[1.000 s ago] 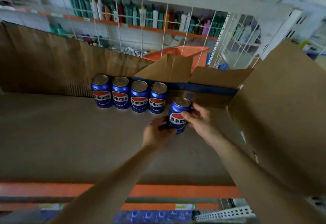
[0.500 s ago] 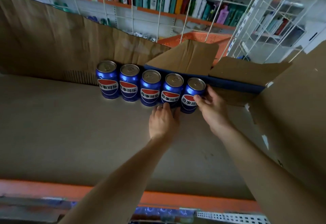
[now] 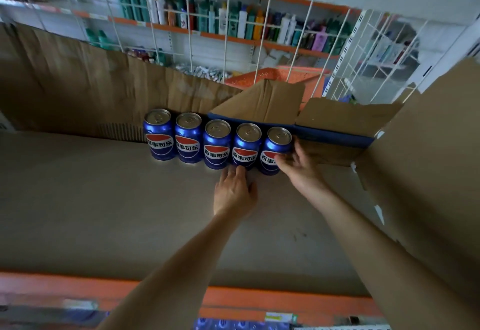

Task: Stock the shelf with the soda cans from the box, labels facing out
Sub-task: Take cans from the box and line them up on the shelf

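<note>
Several blue soda cans stand in a row at the back of the shelf (image 3: 78,199), red-white-blue labels facing me. My right hand (image 3: 298,166) wraps the rightmost can (image 3: 275,145), thumb across its label and fingers behind it. The fingertips of my left hand (image 3: 233,189) touch the base of the neighbouring can (image 3: 245,147), palm down on the shelf. The opened cardboard box (image 3: 426,163) stands at the right, its flaps raised; its inside is hidden.
A tall cardboard sheet (image 3: 78,90) lines the shelf's back behind the cans. An orange shelf edge (image 3: 259,301) runs along the front. Behind a white wire grid are bottles (image 3: 220,17) on another shelf and an orange basket (image 3: 280,75).
The can I held in both hands moved back and now stands at the right end of the row. My left hand let go and dropped to the neighbouring can's base.
</note>
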